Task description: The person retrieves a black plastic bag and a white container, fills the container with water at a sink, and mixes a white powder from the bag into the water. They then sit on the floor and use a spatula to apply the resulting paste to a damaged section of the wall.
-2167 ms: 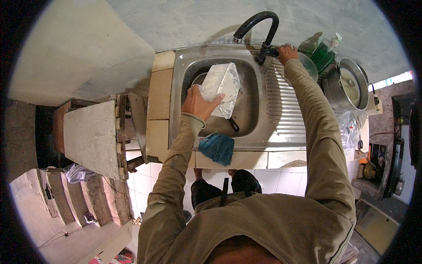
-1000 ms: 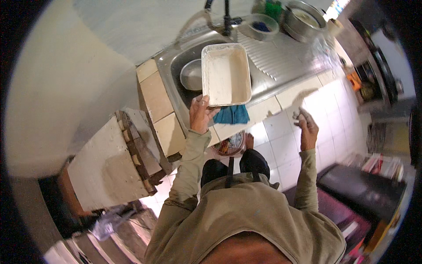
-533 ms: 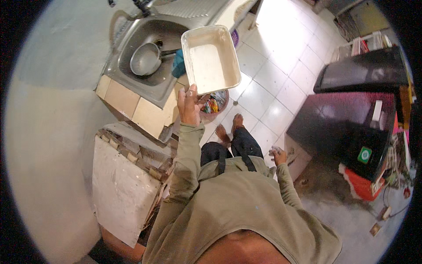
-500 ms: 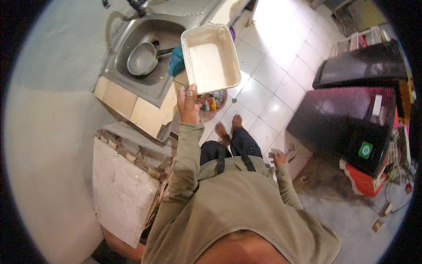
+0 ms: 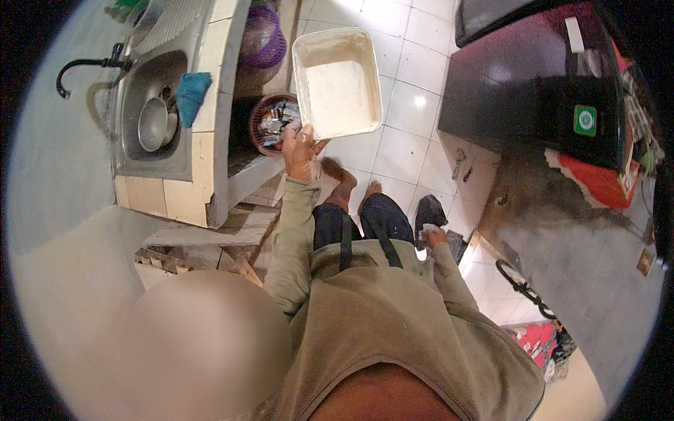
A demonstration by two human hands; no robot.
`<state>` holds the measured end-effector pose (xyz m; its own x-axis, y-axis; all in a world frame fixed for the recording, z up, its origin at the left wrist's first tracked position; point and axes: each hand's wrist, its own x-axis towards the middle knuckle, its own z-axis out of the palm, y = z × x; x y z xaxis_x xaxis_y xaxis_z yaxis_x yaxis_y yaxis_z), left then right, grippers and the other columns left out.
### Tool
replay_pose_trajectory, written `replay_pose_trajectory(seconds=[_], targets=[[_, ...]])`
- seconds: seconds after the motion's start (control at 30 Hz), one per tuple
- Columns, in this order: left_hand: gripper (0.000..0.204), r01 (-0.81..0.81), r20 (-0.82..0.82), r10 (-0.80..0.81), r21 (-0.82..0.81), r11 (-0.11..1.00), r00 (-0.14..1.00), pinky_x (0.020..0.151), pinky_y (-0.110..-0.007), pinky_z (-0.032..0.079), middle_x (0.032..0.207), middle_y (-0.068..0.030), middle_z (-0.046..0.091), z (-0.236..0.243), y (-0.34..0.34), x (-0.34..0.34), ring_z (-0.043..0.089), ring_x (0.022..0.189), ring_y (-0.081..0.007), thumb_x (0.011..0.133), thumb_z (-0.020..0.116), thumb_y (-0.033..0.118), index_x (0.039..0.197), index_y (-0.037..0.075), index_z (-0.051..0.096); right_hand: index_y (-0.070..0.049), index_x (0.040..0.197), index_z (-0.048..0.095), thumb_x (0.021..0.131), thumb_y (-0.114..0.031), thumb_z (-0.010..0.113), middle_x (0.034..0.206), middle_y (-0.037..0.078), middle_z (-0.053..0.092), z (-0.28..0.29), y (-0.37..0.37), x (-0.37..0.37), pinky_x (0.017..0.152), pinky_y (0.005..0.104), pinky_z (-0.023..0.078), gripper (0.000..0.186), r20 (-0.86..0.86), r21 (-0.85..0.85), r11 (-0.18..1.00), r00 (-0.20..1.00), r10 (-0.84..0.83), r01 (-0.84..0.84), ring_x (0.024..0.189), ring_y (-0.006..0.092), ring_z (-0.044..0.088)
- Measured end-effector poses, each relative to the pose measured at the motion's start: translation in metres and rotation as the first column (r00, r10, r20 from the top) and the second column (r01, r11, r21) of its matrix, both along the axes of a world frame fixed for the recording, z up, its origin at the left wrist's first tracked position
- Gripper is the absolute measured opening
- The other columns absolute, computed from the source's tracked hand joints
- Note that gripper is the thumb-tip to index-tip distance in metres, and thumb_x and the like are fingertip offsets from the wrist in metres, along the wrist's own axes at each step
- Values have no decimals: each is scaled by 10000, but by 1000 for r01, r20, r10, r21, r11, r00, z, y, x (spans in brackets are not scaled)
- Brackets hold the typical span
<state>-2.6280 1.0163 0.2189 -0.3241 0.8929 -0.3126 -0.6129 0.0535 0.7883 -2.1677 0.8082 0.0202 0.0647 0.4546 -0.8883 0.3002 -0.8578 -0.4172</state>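
My left hand (image 5: 300,151) grips the near-left corner of a rectangular off-white tray (image 5: 337,81), its inside coated pale, held upright above the tiled floor. My right hand (image 5: 434,236) hangs low beside my right leg, fingers curled and whitish; whether they hold anything is too small to make out. To the left are the steel sink (image 5: 137,163) with a metal pan (image 5: 152,126) inside and a black faucet (image 5: 82,63), and a blue cloth (image 5: 192,95) on its right rim. A red basket (image 5: 263,146) of assorted items sits below the counter, left of the tray.
A large black appliance (image 5: 505,84) stands at the right, with a red cloth (image 5: 597,182) and clutter beside it. Purple baskets (image 5: 263,42) sit under the counter. Wooden boards (image 5: 203,238) lean near my left side. The tiled floor (image 5: 407,112) runs ahead of me.
I have turned rightwards from the sink, which now lies at my left. The tray, earlier over the basin, has been lifted away in my left hand. My right hand left the faucet and dropped to my side.
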Motion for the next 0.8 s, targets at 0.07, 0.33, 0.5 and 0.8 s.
replay_pose_trajectory(seconds=[0.07,0.33,0.5,0.8], targets=[[448,35,13,-35,-7,999,999,789,-360,544,1104,-136,543,-12,-1,16,594,955,-216,849,582,260,1180,25,391,-6,1081,565,890,-135,492,888,123,652,7,-6,-8,546,355,540,241,-16,-45,987,987,-157,156,682,187,636],[409,179,7,-179,-9,984,984,800,-383,544,1147,-138,519,-53,-22,97,573,1007,-245,861,572,249,1167,33,409,-73,1097,579,848,-146,547,872,52,669,5,-52,32,476,306,519,261,73,19,993,990,-119,118,706,150,657],[461,274,-182,-274,-27,961,944,814,-406,534,1112,-186,534,-97,-43,149,589,981,-259,852,570,211,1190,-23,362,-73,1149,573,871,-170,503,912,81,662,-36,-100,94,488,312,508,302,136,25,994,984,-111,108,752,176,661],[397,465,85,-457,-159,871,885,828,-399,527,1087,-183,553,-265,-54,236,600,963,-260,858,523,161,1167,-16,347,-82,1185,552,811,-235,574,969,138,647,-195,-156,191,638,386,502,405,592,219,935,799,101,-280,802,288,640]])
